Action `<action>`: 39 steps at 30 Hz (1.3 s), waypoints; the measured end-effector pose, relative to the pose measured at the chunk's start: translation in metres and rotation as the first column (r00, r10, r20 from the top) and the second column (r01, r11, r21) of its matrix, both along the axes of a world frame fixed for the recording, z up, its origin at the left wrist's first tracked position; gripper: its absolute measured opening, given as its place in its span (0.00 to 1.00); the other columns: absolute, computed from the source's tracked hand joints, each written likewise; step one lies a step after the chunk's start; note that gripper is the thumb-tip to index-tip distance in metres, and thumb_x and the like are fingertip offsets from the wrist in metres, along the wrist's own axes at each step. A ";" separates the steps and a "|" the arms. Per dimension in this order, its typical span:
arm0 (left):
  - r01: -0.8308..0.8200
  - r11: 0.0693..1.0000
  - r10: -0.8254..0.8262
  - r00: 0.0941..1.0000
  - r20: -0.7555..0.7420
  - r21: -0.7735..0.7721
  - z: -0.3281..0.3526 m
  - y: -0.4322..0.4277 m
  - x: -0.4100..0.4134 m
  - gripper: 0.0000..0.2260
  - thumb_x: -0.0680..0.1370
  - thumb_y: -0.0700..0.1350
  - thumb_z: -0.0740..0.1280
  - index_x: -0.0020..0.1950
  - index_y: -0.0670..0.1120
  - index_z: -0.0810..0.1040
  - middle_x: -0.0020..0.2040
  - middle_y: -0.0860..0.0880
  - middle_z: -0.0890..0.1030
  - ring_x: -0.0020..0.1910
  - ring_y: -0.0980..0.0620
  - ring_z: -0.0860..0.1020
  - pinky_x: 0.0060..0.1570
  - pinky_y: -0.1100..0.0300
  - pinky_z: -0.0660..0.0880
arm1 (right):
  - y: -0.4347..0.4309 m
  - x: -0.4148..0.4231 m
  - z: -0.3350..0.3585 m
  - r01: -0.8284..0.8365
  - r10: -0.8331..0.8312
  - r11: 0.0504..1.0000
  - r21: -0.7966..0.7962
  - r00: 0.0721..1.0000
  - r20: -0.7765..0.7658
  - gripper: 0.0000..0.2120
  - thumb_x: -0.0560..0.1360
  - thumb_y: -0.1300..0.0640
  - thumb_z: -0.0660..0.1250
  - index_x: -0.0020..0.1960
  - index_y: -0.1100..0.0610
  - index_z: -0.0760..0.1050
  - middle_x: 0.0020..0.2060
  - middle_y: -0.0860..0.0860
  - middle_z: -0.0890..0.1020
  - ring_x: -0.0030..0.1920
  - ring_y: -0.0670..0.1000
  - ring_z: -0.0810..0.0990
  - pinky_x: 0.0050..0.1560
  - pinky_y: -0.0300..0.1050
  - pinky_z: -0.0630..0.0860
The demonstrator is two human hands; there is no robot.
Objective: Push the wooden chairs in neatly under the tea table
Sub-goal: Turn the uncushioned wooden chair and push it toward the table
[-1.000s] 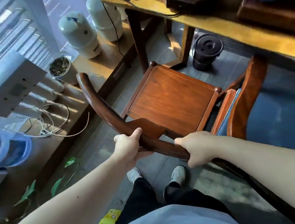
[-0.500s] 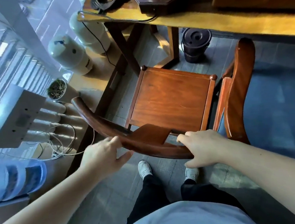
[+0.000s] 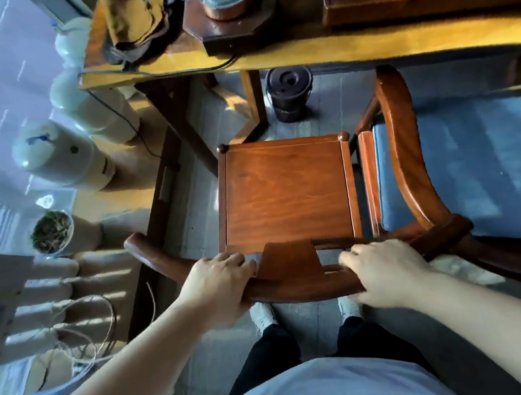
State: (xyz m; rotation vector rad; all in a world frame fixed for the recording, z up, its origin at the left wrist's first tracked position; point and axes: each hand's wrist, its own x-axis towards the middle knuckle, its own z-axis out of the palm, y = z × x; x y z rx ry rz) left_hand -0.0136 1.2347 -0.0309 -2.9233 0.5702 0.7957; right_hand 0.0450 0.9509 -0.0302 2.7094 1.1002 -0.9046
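While the curved top rail is clamped by left hand [image 3: 220,280] and right hand [image 3: 388,273], the wooden chair [image 3: 287,191] is faced square to the bench [image 3: 333,51] front edge, smooth flat seat just short of it.

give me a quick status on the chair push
Left hand and right hand gripping chair back rail. Seat not yet under tea table. Dark bucket ahead under table.
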 end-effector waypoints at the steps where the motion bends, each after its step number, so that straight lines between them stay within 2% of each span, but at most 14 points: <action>1: -0.008 1.000 0.009 0.999 -0.035 0.014 0.000 0.000 0.005 0.17 0.72 0.58 0.64 0.59 0.55 0.74 0.51 0.54 0.79 0.50 0.49 0.79 0.40 0.56 0.70 | 0.001 -0.001 0.002 0.005 -0.005 0.999 -0.035 1.000 0.008 0.16 0.71 0.41 0.64 0.54 0.48 0.72 0.48 0.47 0.80 0.49 0.53 0.80 0.45 0.48 0.73; 4: 0.089 0.993 -0.078 0.987 -0.138 0.079 -0.001 0.003 0.014 0.13 0.73 0.52 0.62 0.57 0.54 0.74 0.45 0.53 0.81 0.41 0.48 0.79 0.34 0.57 0.66 | 0.007 -0.002 0.008 0.037 -0.036 0.994 -0.107 0.999 0.005 0.13 0.70 0.43 0.63 0.50 0.49 0.74 0.45 0.47 0.82 0.48 0.54 0.80 0.45 0.46 0.72; 8: 0.142 0.988 -0.131 0.980 -0.147 0.065 -0.004 0.013 0.017 0.11 0.74 0.51 0.61 0.55 0.53 0.75 0.42 0.52 0.81 0.34 0.48 0.72 0.32 0.57 0.65 | 0.016 -0.007 0.009 0.103 -0.106 0.987 -0.123 0.994 -0.012 0.11 0.68 0.45 0.63 0.47 0.48 0.73 0.43 0.47 0.82 0.46 0.53 0.81 0.45 0.47 0.74; 12: 0.161 0.984 -0.150 0.980 -0.130 0.080 -0.002 0.032 0.027 0.11 0.74 0.50 0.61 0.55 0.54 0.75 0.41 0.53 0.80 0.34 0.48 0.73 0.33 0.57 0.67 | 0.035 -0.006 0.006 0.123 -0.124 0.986 -0.110 0.992 0.004 0.11 0.68 0.46 0.64 0.48 0.48 0.74 0.42 0.47 0.82 0.45 0.55 0.81 0.42 0.48 0.73; 16: 0.141 0.985 -0.130 0.985 -0.109 0.101 0.003 0.054 0.053 0.10 0.73 0.51 0.61 0.54 0.56 0.74 0.40 0.54 0.79 0.36 0.49 0.76 0.36 0.57 0.72 | 0.059 0.008 0.007 0.132 -0.129 0.987 -0.088 0.991 0.040 0.06 0.69 0.49 0.65 0.44 0.48 0.73 0.39 0.48 0.81 0.41 0.54 0.80 0.38 0.46 0.69; 19: 0.144 0.982 -0.132 0.986 -0.106 0.121 0.004 0.058 0.070 0.10 0.72 0.51 0.61 0.52 0.56 0.75 0.38 0.54 0.75 0.36 0.49 0.75 0.37 0.57 0.72 | 0.065 0.023 0.007 0.150 -0.149 0.986 -0.075 0.989 0.018 0.04 0.68 0.51 0.65 0.42 0.47 0.71 0.36 0.47 0.78 0.39 0.54 0.79 0.39 0.45 0.72; 22: 0.128 0.984 -0.118 0.989 -0.091 0.121 0.003 0.054 0.080 0.09 0.71 0.51 0.61 0.50 0.56 0.75 0.37 0.55 0.75 0.37 0.50 0.77 0.38 0.58 0.74 | 0.062 0.038 0.007 0.154 -0.152 0.986 -0.071 0.988 0.026 0.05 0.68 0.50 0.65 0.43 0.47 0.74 0.38 0.47 0.80 0.41 0.54 0.80 0.40 0.46 0.73; 25: 0.104 0.988 -0.096 0.993 -0.074 0.113 0.000 0.047 0.085 0.09 0.71 0.50 0.61 0.50 0.56 0.75 0.35 0.55 0.75 0.35 0.50 0.76 0.35 0.59 0.72 | 0.055 0.049 0.007 0.150 -0.148 0.985 -0.081 0.989 0.024 0.05 0.68 0.48 0.65 0.43 0.47 0.73 0.39 0.47 0.81 0.43 0.54 0.80 0.41 0.46 0.72; 27: 0.098 0.988 -0.090 0.993 -0.071 0.120 -0.001 0.043 0.087 0.09 0.71 0.50 0.61 0.49 0.55 0.75 0.33 0.56 0.73 0.34 0.50 0.75 0.33 0.59 0.70 | 0.052 0.053 0.007 0.142 -0.141 0.986 -0.089 0.990 0.017 0.07 0.69 0.47 0.65 0.44 0.47 0.74 0.39 0.47 0.80 0.42 0.54 0.80 0.44 0.47 0.75; 33: 0.075 0.991 -0.069 0.996 -0.062 0.108 0.000 0.041 0.084 0.09 0.70 0.50 0.62 0.49 0.55 0.76 0.31 0.56 0.69 0.34 0.50 0.74 0.33 0.59 0.67 | 0.050 0.050 0.007 0.158 -0.157 0.985 -0.065 0.987 0.031 0.07 0.68 0.47 0.66 0.44 0.48 0.75 0.38 0.46 0.79 0.44 0.54 0.79 0.48 0.48 0.73; 39: 0.085 0.993 -0.078 0.994 -0.082 0.086 0.001 0.039 0.075 0.08 0.71 0.50 0.62 0.48 0.55 0.76 0.32 0.56 0.73 0.34 0.52 0.76 0.33 0.59 0.69 | 0.048 0.041 0.010 0.150 -0.152 0.987 -0.064 0.988 -0.017 0.07 0.68 0.47 0.67 0.44 0.48 0.74 0.36 0.45 0.75 0.43 0.53 0.78 0.45 0.47 0.71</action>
